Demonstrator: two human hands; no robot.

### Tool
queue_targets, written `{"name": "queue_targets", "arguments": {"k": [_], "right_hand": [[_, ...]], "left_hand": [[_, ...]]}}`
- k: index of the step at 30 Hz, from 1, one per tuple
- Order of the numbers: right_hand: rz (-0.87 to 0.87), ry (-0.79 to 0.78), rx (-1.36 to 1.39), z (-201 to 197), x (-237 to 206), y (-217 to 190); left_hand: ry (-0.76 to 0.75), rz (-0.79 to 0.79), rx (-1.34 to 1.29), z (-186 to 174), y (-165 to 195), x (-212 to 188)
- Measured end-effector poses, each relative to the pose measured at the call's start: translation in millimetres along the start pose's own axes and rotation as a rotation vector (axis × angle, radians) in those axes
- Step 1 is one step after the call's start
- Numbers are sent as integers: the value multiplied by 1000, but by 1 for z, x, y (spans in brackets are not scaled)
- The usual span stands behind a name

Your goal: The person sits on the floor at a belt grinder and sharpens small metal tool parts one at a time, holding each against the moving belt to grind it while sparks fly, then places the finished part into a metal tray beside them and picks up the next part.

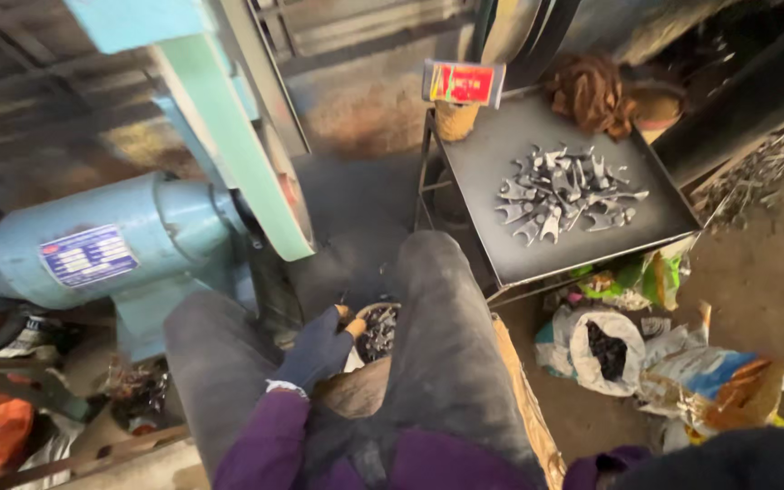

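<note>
I sit with my knees apart in grey trousers. My left hand (319, 347), in a dark blue glove with worn fingertips, reaches down between my legs to the rim of a small round container (379, 332) filled with dark metal pieces. Whether the fingers hold a piece is hidden. My right hand is out of view; only a purple sleeve and a dark shape (737, 458) show at the bottom right corner. A flat dark metal tray (492, 154) stands to my front right, with a pile of several grey forged metal parts (563, 192) on it.
A light blue electric motor (111, 249) and a pale green belt guard (229, 136) stand at my left. A brown rag (592, 91) and a red box (463, 83) sit at the tray's far edge. Sacks and bags (605, 349) lie on the dirt floor, right.
</note>
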State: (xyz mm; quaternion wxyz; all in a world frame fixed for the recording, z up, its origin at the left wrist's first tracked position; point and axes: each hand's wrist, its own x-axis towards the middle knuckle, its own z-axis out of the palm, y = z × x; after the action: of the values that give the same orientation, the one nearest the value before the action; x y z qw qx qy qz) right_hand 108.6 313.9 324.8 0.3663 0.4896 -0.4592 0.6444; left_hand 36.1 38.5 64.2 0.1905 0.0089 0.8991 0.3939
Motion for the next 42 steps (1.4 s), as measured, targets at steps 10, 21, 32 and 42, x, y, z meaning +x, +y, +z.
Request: {"name": "queue_targets", "arguments": {"k": [10, 21, 32, 42], "right_hand": [[-6, -67, 103, 95, -13, -24], [865, 80, -231, 78, -50, 87], [1412, -534, -394, 80, -209, 199], [1506, -311, -709, 88, -224, 230]], "left_hand": [[-3, 22, 56, -9, 0, -15], [9, 82, -1075, -9, -5, 13], [572, 286, 50, -2, -81, 38], [501, -44, -904, -2, -64, 44]]}}
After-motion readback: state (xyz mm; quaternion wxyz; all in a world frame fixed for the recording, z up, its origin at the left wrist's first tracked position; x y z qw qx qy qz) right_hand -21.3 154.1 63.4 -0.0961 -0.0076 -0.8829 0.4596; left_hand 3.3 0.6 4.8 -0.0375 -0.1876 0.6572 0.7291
